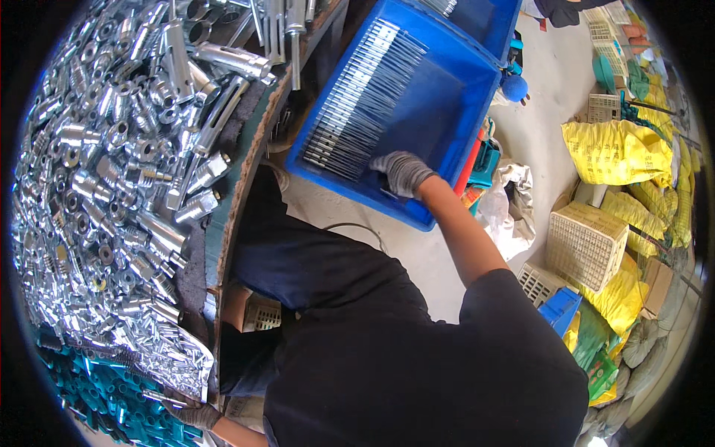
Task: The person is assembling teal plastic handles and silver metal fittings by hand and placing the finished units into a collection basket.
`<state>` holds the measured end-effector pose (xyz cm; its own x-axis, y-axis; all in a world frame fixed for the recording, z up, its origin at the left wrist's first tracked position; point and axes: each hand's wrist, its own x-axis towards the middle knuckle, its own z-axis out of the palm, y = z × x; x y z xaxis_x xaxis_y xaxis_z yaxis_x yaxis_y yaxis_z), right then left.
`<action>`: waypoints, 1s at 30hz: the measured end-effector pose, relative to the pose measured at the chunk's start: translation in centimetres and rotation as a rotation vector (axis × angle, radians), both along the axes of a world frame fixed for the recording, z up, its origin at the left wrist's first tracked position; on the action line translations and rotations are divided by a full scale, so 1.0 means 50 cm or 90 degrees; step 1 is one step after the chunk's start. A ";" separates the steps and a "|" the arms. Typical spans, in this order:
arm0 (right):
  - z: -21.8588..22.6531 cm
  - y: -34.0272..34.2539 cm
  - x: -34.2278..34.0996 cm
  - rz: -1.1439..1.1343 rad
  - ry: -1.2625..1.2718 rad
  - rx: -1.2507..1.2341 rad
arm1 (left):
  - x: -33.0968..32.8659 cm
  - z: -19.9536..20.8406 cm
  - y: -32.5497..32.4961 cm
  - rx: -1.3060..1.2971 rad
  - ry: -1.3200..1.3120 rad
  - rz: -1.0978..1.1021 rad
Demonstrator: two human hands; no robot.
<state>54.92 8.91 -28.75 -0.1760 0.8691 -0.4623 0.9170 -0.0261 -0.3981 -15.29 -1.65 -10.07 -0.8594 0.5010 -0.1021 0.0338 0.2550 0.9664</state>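
Note:
My left hand point(194, 414), in a grey knit glove, is closed around a slim silver metal rod point(162, 398) at the lower left, over a heap of teal plastic pieces point(104, 391). My right hand point(406, 173), in a striped grey glove, reaches into a blue plastic crate point(456, 141). Its fingers and thumb are apart, and I see nothing held between them. Beside its fingertips lies a neat row of slim metal rods point(365, 97) with thick silver sleeves and thin dark shafts. The palm side of this hand is hidden.
A worktable point(223, 246) with a worn edge carries a big pile of silver metal fittings point(112, 186) on my left. Another blue crate point(484, 22) adjoins the first. Yellow woven sacks point(618, 149) and a cream plastic basket point(585, 242) stand at the right.

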 end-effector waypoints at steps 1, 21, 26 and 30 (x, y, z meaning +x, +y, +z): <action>-0.008 0.004 -0.009 -0.002 0.000 0.000 | -0.003 0.004 0.004 -0.001 0.001 -0.001; -0.139 -0.003 -0.050 -0.257 0.107 -0.259 | 0.062 0.023 0.029 -0.021 0.017 0.008; -0.092 0.017 -0.057 -0.222 0.085 -0.285 | 0.061 0.031 0.032 -0.022 0.025 0.019; -0.082 0.026 -0.046 -0.128 0.049 -0.296 | 0.086 0.026 0.045 -0.022 0.025 0.024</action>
